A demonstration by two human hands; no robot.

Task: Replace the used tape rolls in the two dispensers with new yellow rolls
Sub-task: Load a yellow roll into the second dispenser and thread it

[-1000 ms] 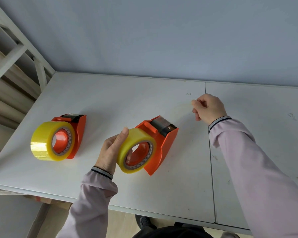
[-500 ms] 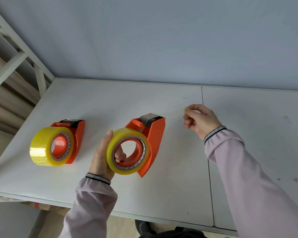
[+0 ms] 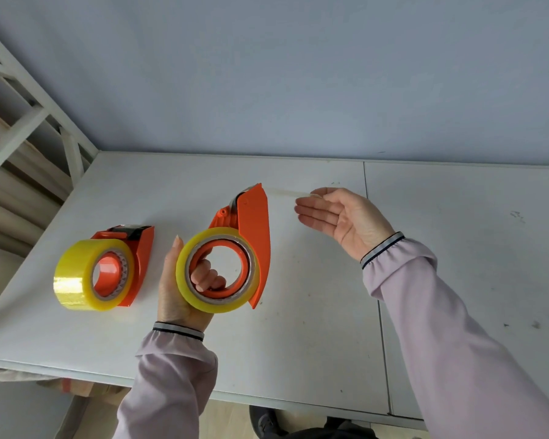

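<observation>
The yellow roll (image 3: 216, 269) in hand sat fully on the hub of an orange dispenser (image 3: 254, 236), which was lifted off the white table (image 3: 298, 343) and tipped with its blade end up and away. The left hand (image 3: 178, 289) was wrapped around this roll, fingers hooked through the hollow core and thumb along the outer face. From the blade end a thin, pale strip of tape (image 3: 286, 192) ran out level to the right hand (image 3: 339, 217), which was spread flat, palm up, with the strip's end at its upper fingers; whether it was pinched there or only stuck to the skin could not be made out.

A second yellow roll (image 3: 86, 274) was already seated in the other orange dispenser (image 3: 140, 258), lying on the table well to the left, untouched.

No used rolls showed anywhere in view. Judging by this, both swaps looked done, and what remained seemed small: finish threading or cutting the drawn strip, then set the held dispenser down.
</observation>
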